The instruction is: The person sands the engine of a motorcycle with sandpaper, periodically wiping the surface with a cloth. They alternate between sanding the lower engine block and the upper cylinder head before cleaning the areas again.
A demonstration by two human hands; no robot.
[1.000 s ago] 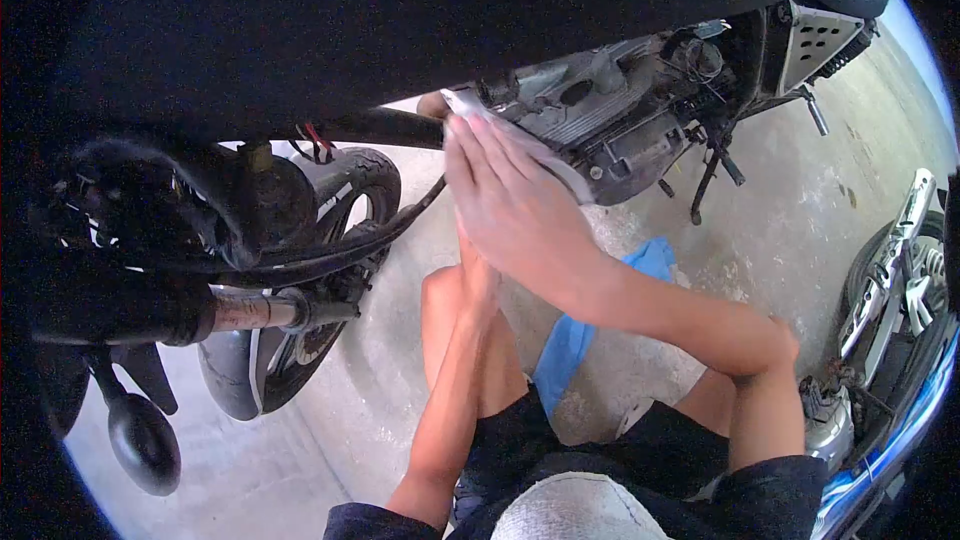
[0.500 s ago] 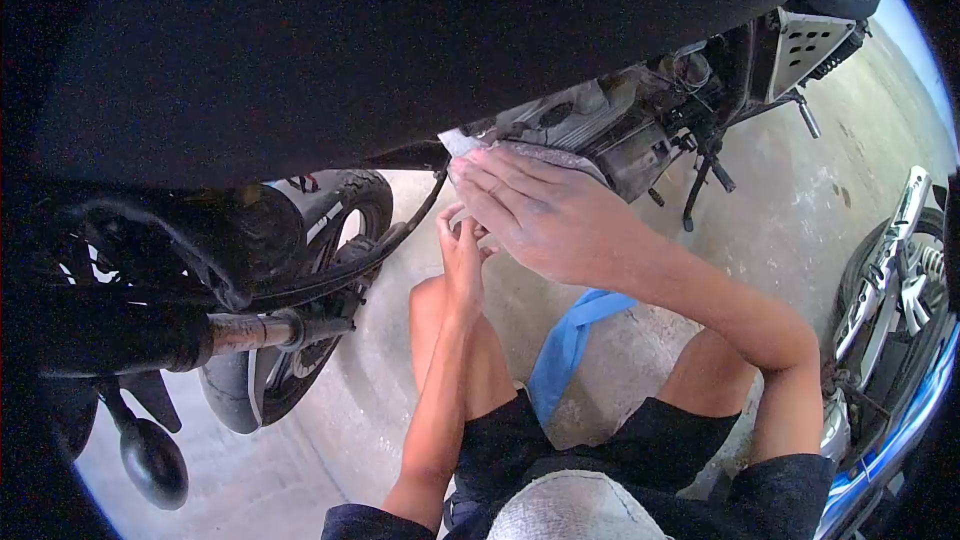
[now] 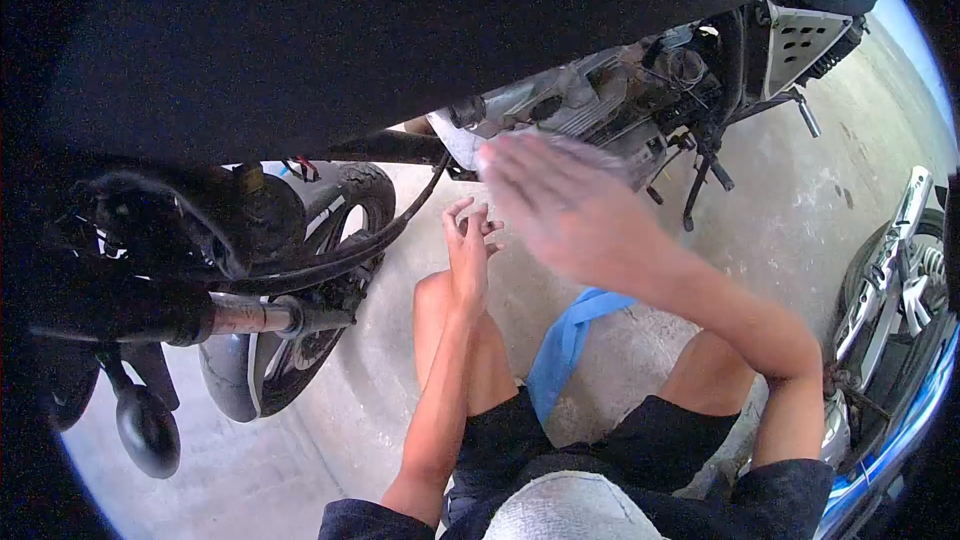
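My right hand (image 3: 565,205), blurred by motion, lies nearly flat with fingers together against the side of the motorcycle engine (image 3: 590,95). A greyish, cloth-like piece (image 3: 600,155) shows along its upper edge, pressed under the palm; most of it is hidden. Close to the fingertips is a pale metal panel (image 3: 455,145). Lower and to the left, my left hand (image 3: 468,245) is raised above my knee, its fingers bent and apart, holding nothing visible. A black hose (image 3: 425,202) hangs just left of it.
A dark motorcycle body (image 3: 400,30) spans the top of the view. At left are a fork tube (image 3: 250,317), a wheel (image 3: 365,205) and a mirror (image 3: 150,430). A blue strap (image 3: 560,350) lies between my legs. Another motorcycle (image 3: 900,290) stands at right.
My right hand has slid to the right along the engine with the greyish piece, baring more of the pale panel. My left hand's fingers have spread slightly.
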